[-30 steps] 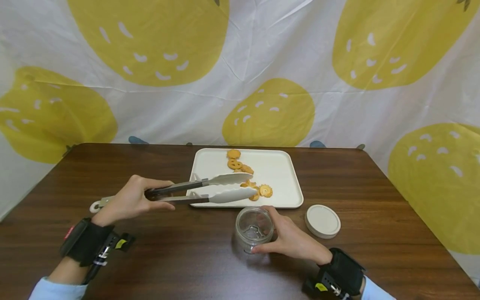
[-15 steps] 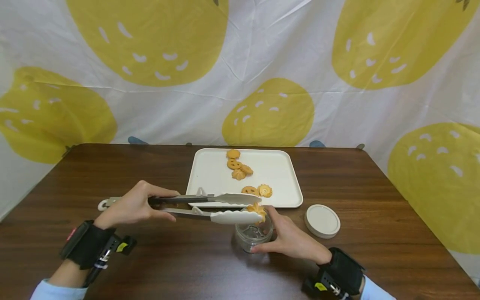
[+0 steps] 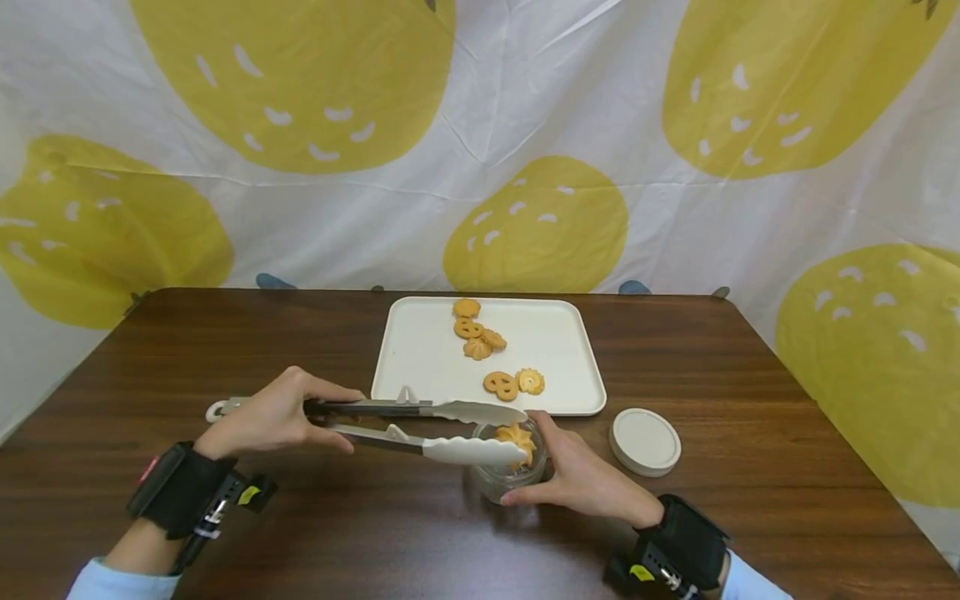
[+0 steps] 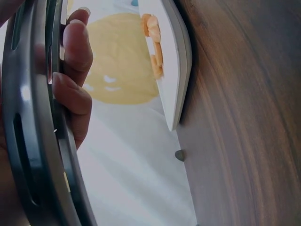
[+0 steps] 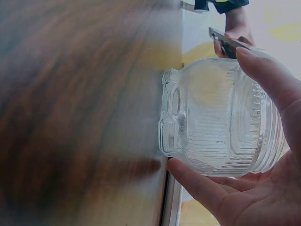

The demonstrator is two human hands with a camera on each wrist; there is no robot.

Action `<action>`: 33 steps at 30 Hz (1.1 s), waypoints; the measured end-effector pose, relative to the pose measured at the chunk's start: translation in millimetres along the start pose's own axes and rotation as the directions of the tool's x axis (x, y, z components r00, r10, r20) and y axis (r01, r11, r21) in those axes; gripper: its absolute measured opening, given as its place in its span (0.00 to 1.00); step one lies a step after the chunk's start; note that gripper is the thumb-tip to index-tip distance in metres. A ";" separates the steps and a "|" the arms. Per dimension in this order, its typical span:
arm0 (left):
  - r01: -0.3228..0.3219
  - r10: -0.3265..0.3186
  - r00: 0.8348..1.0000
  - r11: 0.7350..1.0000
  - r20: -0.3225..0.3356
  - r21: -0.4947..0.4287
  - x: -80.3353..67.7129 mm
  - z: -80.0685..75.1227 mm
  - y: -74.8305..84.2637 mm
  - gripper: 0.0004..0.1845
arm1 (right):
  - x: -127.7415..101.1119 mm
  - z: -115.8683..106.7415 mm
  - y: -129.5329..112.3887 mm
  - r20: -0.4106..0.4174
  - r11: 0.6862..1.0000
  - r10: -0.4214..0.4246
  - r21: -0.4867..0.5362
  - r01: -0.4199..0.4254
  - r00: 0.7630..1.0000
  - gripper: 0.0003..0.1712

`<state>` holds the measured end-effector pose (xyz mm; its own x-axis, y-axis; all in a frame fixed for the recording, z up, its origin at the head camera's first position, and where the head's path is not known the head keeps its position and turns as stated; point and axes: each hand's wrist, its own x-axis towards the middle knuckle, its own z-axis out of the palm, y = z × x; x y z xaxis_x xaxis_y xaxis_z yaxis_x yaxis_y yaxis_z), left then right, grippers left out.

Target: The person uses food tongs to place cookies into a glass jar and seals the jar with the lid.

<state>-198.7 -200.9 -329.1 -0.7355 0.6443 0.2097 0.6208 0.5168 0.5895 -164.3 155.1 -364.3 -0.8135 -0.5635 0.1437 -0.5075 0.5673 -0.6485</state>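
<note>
My left hand grips grey tongs with white tips, seen close up as dark metal arms in the left wrist view. The tips pinch a golden cookie right at the mouth of a small ribbed glass jar. My right hand holds the jar from its right side, thumb and fingers curled round it. Behind the jar a white tray carries several more cookies. The jar's white lid lies on the table to the right.
A dark wooden table runs under everything. A white cloth with large yellow blotches hangs behind the far edge. Both wrists wear black straps.
The tongs have come from over the tray toward me with a cookie pinched in their tips and lowered it to the jar's mouth. My right hand has stayed on the jar.
</note>
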 end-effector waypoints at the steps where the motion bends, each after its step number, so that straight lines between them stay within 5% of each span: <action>1: 0.004 -0.004 1.000 1.000 0.002 -0.001 0.2 0.2 -0.4 0.26 | 0.1 -0.2 -0.1 0.002 1.000 0.000 0.004 0.000 1.000 0.48; 24: 0.093 -0.087 0.993 0.993 0.078 -0.070 0.2 1.4 -3.4 0.34 | -1.1 -0.1 -2.4 0.019 0.999 0.009 0.033 -0.010 1.000 0.48; 33: 0.095 -0.096 0.995 0.995 -0.029 -0.040 4.1 1.1 -5.4 0.30 | -0.7 -1.3 -1.7 0.011 1.000 0.003 0.001 -0.003 1.000 0.48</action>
<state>-204.8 -200.4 -332.3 -0.7992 0.5751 0.1747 0.5371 0.5528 0.6371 -163.2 155.3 -362.3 -0.8118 -0.5684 0.1336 -0.5049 0.5685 -0.6494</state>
